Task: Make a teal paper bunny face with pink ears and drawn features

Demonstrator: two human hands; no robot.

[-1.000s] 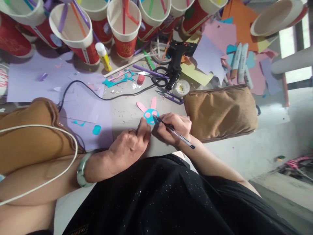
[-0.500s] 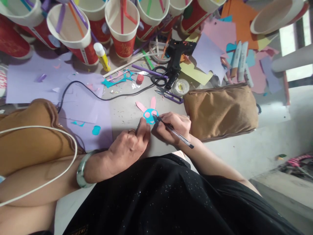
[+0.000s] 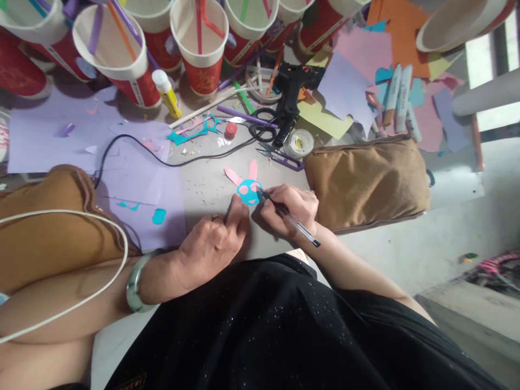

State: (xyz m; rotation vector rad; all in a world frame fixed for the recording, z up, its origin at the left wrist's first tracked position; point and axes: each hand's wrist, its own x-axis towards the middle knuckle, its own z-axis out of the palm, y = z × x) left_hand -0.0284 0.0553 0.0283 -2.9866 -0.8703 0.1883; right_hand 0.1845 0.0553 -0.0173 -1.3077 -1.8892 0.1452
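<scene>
On tabletop [image 3: 211, 181], curled left hand [image 3: 213, 238] touches paper rabbit [image 3: 249, 196], right hand [image 3: 292, 206] pinches pen [image 3: 293, 221].

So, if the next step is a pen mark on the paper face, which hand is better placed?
Probably the right hand: it grips the pen, whose tip is at the paper face. The left hand only has fingertips at the face's lower left edge.

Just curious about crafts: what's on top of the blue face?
Two pink ovals and a pink triangle. The pen hides a bit of the face; what's beneath it can't be seen.
</scene>
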